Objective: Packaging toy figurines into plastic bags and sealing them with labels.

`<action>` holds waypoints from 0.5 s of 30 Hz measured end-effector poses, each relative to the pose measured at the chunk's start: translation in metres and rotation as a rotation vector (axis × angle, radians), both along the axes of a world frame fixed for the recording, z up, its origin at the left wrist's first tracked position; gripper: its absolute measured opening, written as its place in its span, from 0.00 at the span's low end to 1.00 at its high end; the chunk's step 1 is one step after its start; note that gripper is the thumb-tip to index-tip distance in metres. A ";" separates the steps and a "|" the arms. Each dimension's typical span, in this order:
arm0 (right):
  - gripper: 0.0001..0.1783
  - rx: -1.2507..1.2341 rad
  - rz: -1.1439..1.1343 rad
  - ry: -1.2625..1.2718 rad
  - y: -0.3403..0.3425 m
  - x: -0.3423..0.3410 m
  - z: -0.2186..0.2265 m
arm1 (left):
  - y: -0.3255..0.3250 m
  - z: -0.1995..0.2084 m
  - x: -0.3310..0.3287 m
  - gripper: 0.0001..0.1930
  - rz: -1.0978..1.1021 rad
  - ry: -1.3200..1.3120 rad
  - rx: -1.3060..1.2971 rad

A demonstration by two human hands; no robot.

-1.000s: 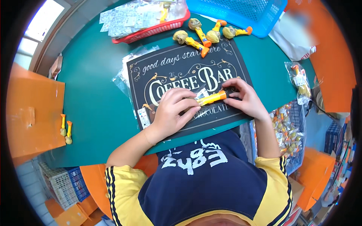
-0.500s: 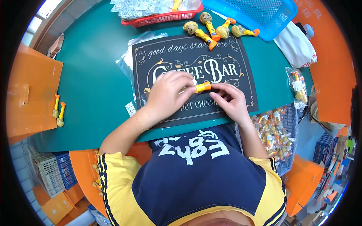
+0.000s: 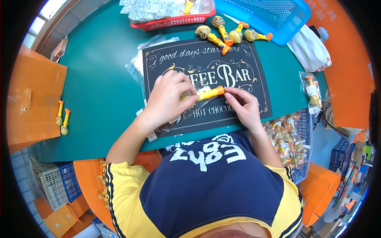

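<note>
Yellow toy (image 3: pixel 209 94) in my left hand (image 3: pixel 167 94), right fingers at its orange end!

Here it is, held aslant over the middle of the black mat (image 3: pixel 194 123), my left thumb and fingers closed round its left part, clear plastic (image 3: pixel 168 127) showing below that hand; my right hand (image 3: pixel 247 106) has thumb and forefinger narrow at the orange end, and whether they grip it I cannot tell. Four loose toys (image 3: pixel 235 36) lie at the mat's far edge, a red basket (image 3: pixel 174 23) and a blue basket (image 3: pixel 274 18) beyond. Out left, two toys (image 3: pixel 65 123) beside an orange box (image 3: pixel 35 91); out right, a bagged toy (image 3: pixel 313 95), and nearer, a crate (image 3: pixel 306 123) of bagged ones.
</note>
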State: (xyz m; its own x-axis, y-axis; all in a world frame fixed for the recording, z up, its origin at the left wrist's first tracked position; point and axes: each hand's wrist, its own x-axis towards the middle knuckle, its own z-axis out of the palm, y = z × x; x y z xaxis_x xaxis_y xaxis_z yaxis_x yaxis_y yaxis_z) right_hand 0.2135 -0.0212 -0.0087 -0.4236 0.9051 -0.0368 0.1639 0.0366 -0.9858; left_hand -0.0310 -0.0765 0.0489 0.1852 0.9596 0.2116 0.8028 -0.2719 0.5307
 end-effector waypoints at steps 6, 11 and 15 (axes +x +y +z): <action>0.17 -0.113 0.125 0.154 -0.003 -0.019 0.014 | 0.004 -0.019 0.011 0.06 0.028 -0.192 0.107; 0.20 -0.195 0.185 0.170 0.005 -0.024 0.012 | 0.009 -0.021 0.012 0.06 0.076 -0.318 0.167; 0.23 -0.095 0.234 0.020 0.007 -0.027 0.020 | 0.010 -0.018 0.014 0.06 0.029 -0.314 0.201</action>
